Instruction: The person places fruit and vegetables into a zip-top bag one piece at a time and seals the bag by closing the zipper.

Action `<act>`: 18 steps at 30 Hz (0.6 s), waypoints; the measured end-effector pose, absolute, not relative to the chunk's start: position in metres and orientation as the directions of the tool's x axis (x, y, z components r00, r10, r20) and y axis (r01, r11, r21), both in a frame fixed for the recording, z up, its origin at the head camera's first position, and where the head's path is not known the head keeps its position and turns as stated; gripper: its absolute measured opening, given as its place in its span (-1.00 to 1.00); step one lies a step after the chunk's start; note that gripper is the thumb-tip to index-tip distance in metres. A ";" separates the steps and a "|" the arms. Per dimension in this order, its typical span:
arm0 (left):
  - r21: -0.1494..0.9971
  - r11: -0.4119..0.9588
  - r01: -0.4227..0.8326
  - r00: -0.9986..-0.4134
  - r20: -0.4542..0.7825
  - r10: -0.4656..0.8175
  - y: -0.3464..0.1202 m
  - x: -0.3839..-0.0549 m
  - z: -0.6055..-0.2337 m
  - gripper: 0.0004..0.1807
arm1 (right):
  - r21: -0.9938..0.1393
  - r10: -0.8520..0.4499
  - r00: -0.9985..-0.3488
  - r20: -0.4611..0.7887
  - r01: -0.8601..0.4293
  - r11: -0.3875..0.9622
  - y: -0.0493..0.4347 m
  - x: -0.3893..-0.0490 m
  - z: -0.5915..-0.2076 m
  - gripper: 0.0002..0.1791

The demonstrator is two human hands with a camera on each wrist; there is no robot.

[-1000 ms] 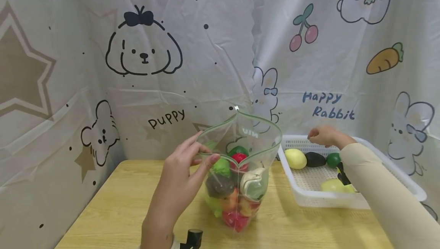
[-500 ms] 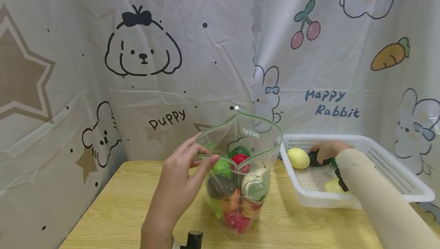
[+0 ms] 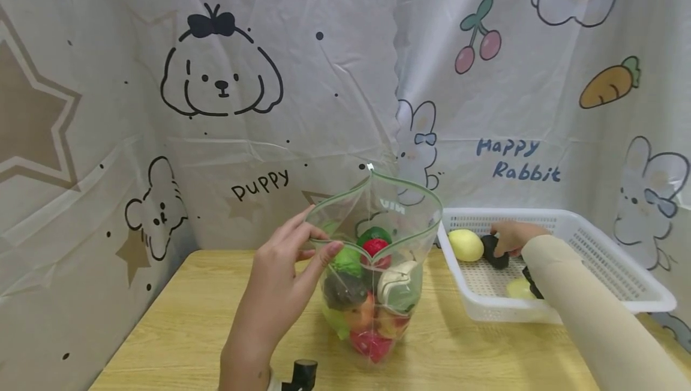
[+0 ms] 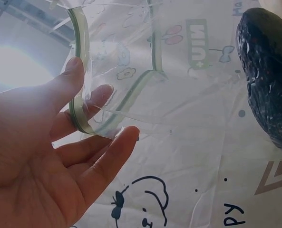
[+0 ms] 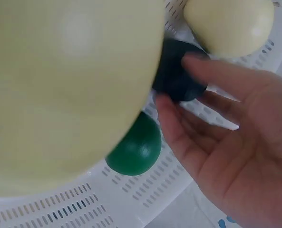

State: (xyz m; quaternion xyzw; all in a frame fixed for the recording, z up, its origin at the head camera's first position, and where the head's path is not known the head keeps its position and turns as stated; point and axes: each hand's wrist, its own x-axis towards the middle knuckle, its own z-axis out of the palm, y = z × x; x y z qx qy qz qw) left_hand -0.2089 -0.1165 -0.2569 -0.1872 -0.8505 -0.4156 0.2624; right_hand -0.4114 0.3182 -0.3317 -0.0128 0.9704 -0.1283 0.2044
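My left hand (image 3: pixel 286 259) pinches the near left rim of a clear zip bag (image 3: pixel 418 187) between thumb and fingers. Its mouth gapes wide, and the bag stands upright on the table. Inside are several toy fruits and vegetables, among them a red one (image 3: pixel 376 252), a green one (image 3: pixel 345 262) and a dark bumpy avocado-like piece (image 4: pixel 269 76). Over the white basket (image 3: pixel 469 310), my right hand (image 3: pixel 515 238) pinches a dark oval fruit (image 3: pixel 495 253), its thumb on one side and fingers on the other.
Next to the dark fruit lies a yellow fruit (image 3: pixel 465 245). A green fruit (image 5: pixel 135 149) and a large pale yellow one (image 5: pixel 69 95) also sit in the basket. Wooden table (image 3: pixel 189 313) extends left of the bag. A printed curtain (image 3: pixel 324 79) hangs behind.
My right hand has lowered into the basket and taken hold of the dark fruit, which has tilted from lying sideways. The left hand keeps its hold on the bag rim.
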 end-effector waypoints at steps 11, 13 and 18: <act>0.620 0.582 0.526 -0.802 0.589 0.097 -0.118 -0.207 -0.256 -0.76 | -0.259 -0.199 -0.908 -0.369 -0.105 0.960 0.321 -0.417 -0.339 -0.11; 0.624 0.582 0.522 -0.806 0.584 0.097 -0.118 -0.207 -0.256 -0.76 | -0.267 -0.216 -0.900 -0.378 -0.118 0.957 0.319 -0.418 -0.339 -0.11; 0.624 0.580 0.523 -0.805 0.586 0.095 -0.118 -0.206 -0.256 -0.77 | -0.294 -0.172 -0.893 -0.417 -0.047 0.955 0.314 -0.414 -0.338 -0.01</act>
